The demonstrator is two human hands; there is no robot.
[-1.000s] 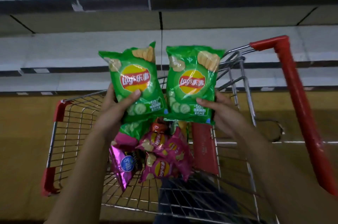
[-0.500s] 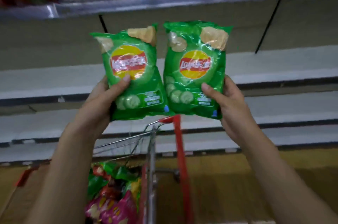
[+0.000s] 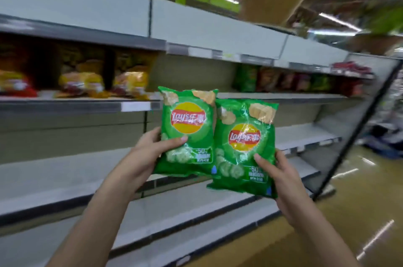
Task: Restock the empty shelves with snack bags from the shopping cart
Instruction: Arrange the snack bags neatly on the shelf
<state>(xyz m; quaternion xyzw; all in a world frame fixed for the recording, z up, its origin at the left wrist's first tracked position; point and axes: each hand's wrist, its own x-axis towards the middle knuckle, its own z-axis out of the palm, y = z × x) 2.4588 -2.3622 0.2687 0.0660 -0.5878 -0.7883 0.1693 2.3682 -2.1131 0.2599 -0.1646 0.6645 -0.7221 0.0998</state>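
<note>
Carry step: left hand (image 3: 139,157) grips one glossy green crisp bag (image 3: 187,133), right hand (image 3: 281,175) grips another green crisp bag (image 3: 244,148), both held up in front of bare grey metal shelves (image 3: 65,170). Next, prob: stand them upright on a vacant shelf w/o crushing.

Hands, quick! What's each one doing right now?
Left hand: closed, gripping the left green chip bag.
Right hand: closed, gripping the right green chip bag.

Supermarket snack aisle, long tiered shelves (image 3: 218,33) with price-label strips, blurred yellow snack bags (image 3: 87,83) at 10 o'clock, mixed bags (image 3: 294,81) at 2 o'clock, ceiling strip lights (image 3: 340,21) at 1 o'clock.
</note>
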